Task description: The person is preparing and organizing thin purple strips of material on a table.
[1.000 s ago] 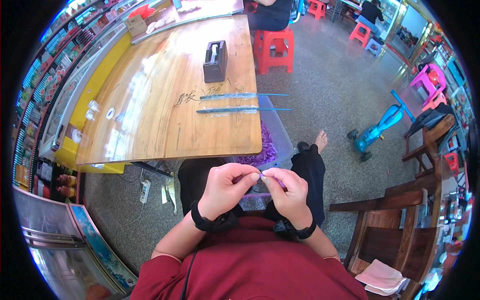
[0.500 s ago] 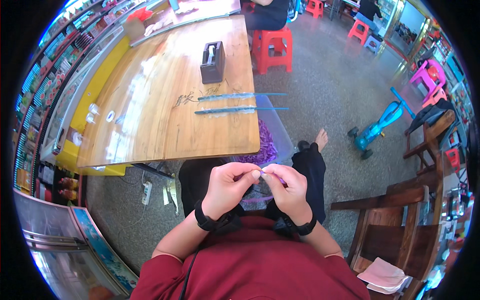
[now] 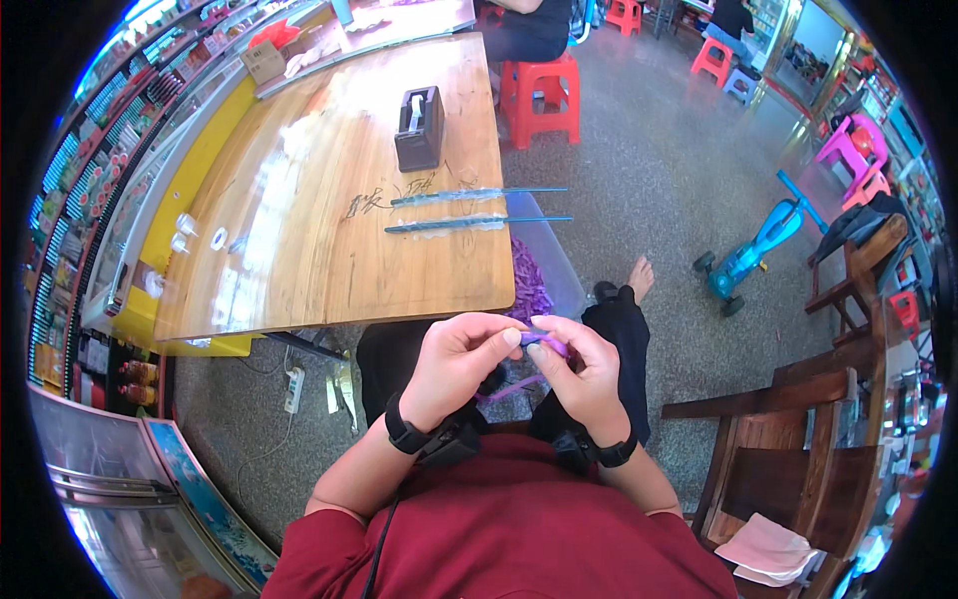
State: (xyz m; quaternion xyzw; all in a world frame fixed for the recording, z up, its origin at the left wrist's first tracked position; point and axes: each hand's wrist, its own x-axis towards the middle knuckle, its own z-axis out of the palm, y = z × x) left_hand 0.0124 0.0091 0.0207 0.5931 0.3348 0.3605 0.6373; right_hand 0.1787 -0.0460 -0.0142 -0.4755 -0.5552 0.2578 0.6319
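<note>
The left hand [image 3: 464, 364] pinches a small purple piece [image 3: 536, 337] with the right hand [image 3: 584, 374].
The wooden surface [image 3: 299, 260] has a black tape holder [image 3: 422, 145] and two blue sticks [image 3: 479, 224] poking past its edge. Near it, the purple piece is between both hands, pinched by thumbs and fingers.

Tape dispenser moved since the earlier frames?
No. The tape dispenser keeps its spot on the wooden table; its slight leftward drift matches the table's.

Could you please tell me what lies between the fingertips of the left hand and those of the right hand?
In the head view, a small purple strip lies there, between the left hand and the right hand.
</note>
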